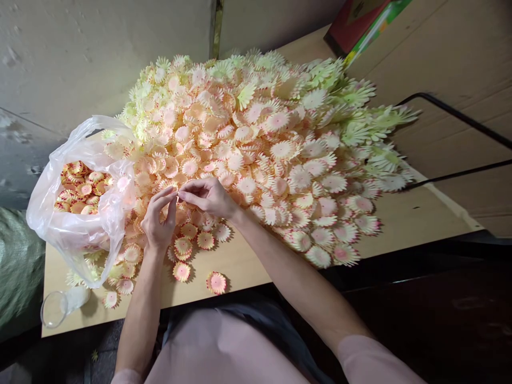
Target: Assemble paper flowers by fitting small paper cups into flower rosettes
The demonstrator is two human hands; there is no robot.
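Observation:
My left hand (159, 220) and my right hand (211, 197) meet fingertip to fingertip over the front left of a big heap of artificial flower petal layers (244, 186). Both are closed in a pinch, thumb against forefinger. Whatever lies between the fingertips is too small to make out. Just below the hands are several round, frilled petal pieces with pinkish-red edges, one a loose petal piece (182, 271). Another petal piece (216, 283) lies by itself near the table's front edge. The heap runs from pale pink in the middle to pale green at the back and right.
Left of my hands, an open white plastic bag (52, 213) holds smaller yellow-and-red petal pieces (85, 189). A clear cup (54, 309) lies on its side at the table's (248, 269) front left corner. A red and green box (360, 26) stands behind, and a black metal bar (464, 114) juts in from the right.

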